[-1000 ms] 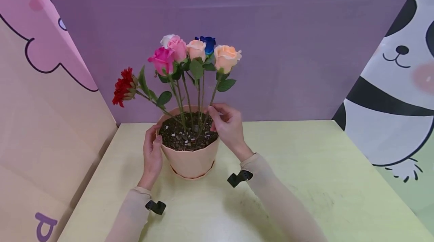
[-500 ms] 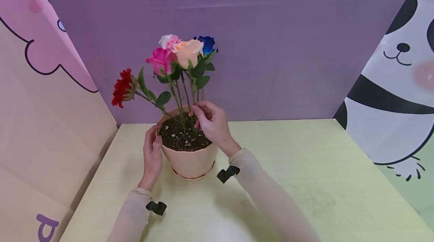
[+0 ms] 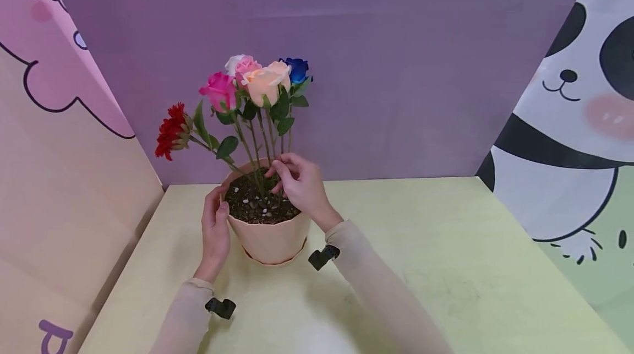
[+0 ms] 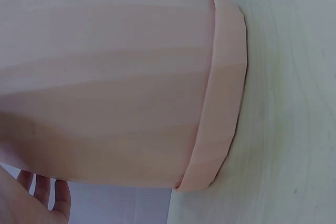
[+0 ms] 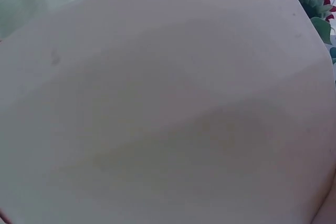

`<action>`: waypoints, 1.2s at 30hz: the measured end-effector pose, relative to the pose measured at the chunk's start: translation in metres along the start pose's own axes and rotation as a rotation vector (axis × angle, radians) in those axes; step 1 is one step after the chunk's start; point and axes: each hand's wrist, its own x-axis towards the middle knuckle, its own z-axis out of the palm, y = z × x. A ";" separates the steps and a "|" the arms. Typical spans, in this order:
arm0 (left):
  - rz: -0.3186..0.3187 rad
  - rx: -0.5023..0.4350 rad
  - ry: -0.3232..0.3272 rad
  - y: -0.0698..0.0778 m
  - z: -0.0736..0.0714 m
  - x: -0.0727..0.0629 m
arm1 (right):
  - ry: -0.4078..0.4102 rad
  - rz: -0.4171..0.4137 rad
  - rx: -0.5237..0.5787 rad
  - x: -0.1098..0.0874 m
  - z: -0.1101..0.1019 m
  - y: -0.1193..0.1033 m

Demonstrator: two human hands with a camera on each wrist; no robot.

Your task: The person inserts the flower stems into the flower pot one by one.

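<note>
In the head view a peach flower pot [image 3: 269, 241] filled with dark soil [image 3: 252, 205] stands in its saucer. My left hand [image 3: 216, 233] grips the pot at its left rim, thumb toward me; some of its fingers [image 4: 62, 195] show beside the pot wall in the left wrist view. Above the soil my right hand [image 3: 304, 186] pinches the stem of the front peach rose [image 3: 262, 87]; the pinch point is partly hidden. Around it stand a magenta rose [image 3: 219, 91], a pink rose [image 3: 247, 67], a white rose [image 3: 233, 63], a blue rose [image 3: 297, 70] and another peach rose [image 3: 280, 70].
A red flower [image 3: 171, 132] leans out over the pot's left side and also shows in the right wrist view, where the pot wall [image 5: 168, 93] fills most of the picture. The pale table [image 3: 421, 266] meets a purple backdrop [image 3: 421, 95] behind the pot.
My right hand has moved left with the front peach rose, which now overlaps the other peach rose. My left hand stays on the pot. The head view has shifted slightly.
</note>
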 end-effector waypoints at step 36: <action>-0.007 -0.011 -0.001 0.004 0.001 -0.005 | 0.180 0.039 0.117 -0.011 0.001 -0.002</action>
